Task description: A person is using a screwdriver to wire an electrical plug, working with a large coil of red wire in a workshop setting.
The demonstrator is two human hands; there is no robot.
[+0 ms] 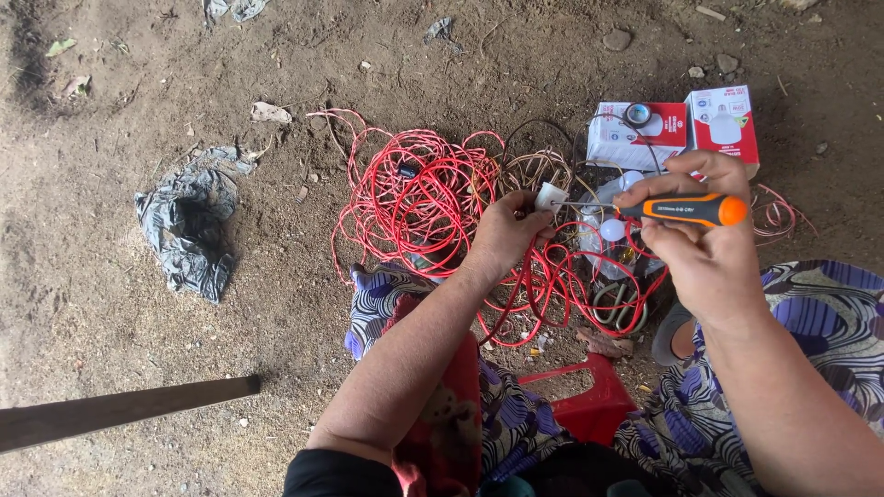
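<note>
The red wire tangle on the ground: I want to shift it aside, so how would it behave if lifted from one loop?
The red wire tangle would probably sag and trail, since its thin loops sprawl loosely over the dirt. It likely snags too: strands run under the left hand and around the white bulbs, so those could get dragged or roll.

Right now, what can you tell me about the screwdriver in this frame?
The screwdriver has an orange and black handle, seemingly plastic with a rubbery grip, and a thin metal shaft. The right hand holds it level, orange butt pointing right. Its tip meets a small white fitting pinched in the left hand, above tangled red wire.
</note>
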